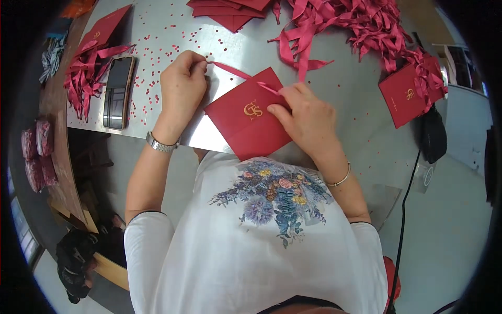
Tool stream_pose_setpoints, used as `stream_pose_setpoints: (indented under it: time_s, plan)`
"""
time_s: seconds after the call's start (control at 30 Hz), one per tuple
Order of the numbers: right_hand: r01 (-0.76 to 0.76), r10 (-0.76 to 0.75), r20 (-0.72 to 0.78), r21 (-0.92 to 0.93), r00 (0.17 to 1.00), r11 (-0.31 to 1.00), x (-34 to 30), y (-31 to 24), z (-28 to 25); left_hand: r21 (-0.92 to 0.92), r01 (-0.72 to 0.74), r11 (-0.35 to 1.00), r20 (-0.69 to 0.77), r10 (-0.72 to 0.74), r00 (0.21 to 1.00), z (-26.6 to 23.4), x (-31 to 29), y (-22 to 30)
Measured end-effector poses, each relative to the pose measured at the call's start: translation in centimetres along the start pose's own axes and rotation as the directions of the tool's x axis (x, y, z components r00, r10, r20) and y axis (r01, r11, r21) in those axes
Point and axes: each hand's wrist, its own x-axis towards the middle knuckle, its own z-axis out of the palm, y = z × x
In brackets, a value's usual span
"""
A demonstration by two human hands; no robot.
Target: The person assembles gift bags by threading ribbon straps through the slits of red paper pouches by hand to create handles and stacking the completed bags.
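Observation:
A red paper envelope (pixel 246 123) with a gold emblem lies tilted at the table's near edge, right in front of me. A thin red ribbon (pixel 228 68) runs from its upper edge toward the left. My left hand (pixel 184 78) pinches the ribbon's far left end between thumb and fingertips. On the envelope's right corner, my right hand (pixel 308 115) is closed, thumb on the front face and fingers at the upper edge where the ribbon meets it. The fingers partly hide how the ribbon passes there.
A big heap of red ribbons (pixel 361 31) covers the back right, beside another red envelope (pixel 401 99). Stacked red envelopes (pixel 230 10) lie at the back. On the left are a phone (pixel 119 93), more ribbons (pixel 86 78) and scattered red paper dots. A black cable (pixel 405 209) hangs at right.

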Motion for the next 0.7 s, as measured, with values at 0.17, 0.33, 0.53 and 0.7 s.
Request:
stream_pose_setpoints:
  time_s: [0.17, 0.33, 0.53, 0.7]
  plan:
    - [-0.007, 0.001, -0.05, -0.113, 0.999, 0.994, -1.1, 2.6, -2.3, 0.089, 0.096, 0.991, -0.022, -0.094, 0.995, -0.9, -0.5, -0.5]
    - [-0.114, 0.104, 0.146, 0.062, 0.984, 0.992, -3.1, 4.6, -6.7, 0.097, 0.105, 0.99, -0.033, -0.102, 0.994, -1.1, -0.4, 0.0]
    - [-0.372, 0.286, 0.288, 0.313, 0.914, 0.874, -5.2, 5.5, -9.9, 0.249, 0.056, 0.967, -0.005, -0.056, 0.998, -1.2, 0.1, 0.9]
    - [-0.277, 0.29, -0.027, 0.218, 0.957, 0.936, -6.4, 6.5, -9.2, 0.308, 0.015, 0.951, 0.005, -0.018, 1.0, -1.0, 0.2, 0.7]
